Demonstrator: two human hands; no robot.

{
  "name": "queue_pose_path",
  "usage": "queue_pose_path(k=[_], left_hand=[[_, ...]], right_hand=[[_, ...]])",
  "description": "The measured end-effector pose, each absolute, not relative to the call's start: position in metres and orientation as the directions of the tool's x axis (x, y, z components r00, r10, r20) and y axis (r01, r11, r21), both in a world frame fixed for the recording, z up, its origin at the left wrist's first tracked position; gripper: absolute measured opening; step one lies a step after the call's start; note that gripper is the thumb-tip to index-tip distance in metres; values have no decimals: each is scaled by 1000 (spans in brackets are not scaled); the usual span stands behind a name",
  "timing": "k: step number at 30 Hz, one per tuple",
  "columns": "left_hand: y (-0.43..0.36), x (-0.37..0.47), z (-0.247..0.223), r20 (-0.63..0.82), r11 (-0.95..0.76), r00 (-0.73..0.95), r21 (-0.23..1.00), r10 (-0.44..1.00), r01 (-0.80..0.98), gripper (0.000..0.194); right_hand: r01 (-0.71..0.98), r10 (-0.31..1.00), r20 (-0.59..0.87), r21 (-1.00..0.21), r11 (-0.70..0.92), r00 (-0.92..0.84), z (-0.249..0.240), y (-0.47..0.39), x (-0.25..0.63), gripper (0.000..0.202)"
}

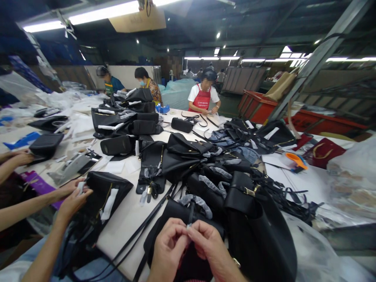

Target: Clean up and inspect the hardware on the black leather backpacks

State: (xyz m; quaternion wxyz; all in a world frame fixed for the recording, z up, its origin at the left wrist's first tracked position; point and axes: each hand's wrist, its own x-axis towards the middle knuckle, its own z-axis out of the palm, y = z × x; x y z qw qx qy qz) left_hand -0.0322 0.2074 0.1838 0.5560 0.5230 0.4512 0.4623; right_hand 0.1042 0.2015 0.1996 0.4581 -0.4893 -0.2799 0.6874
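- While both hands are meeting over the black bag (176, 219) at the near table edge, we are judging the step as handling a small white scrap (188, 226) at the bag's top.
- Our left hand (168, 248) and right hand (209, 244) are pinching it together, fingertips pressed close.
- Next we are likely needing a steady, fine pull, keeping the bag still.

dim hall, glaring tubes, warped edges
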Motion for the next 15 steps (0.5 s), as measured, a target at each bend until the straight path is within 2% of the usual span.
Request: queue_pose_path(k=[2,4,7,10,12,15], left_hand=[[208,-34,185,-226,267,250,952,942,-146,18],[208,-38,187,-330,384,317,915,889,-125,28],[210,-48,188,-362,372,425,926,830,62,35],[211,-57,184,-434,360,472,901,767,242,33],[210,-62,181,-452,335,410,884,792,326,36],[206,-68,177,-486,341,329,846,810,409,44]], right_hand=[[-287,917,-396,-874,-392,-47,199,204,106,49],[-288,909,-417,-869,-403,-15,198,207,108,52],[-267,887,-458,-849,-457,-62,197,207,112,49],[6,910,-413,-911,-413,-44,204,203,123,37],[248,951,-290,-919,-307,103,212,203,135,34],[509,963,28,-853,-118,270,229,217,152,33]])
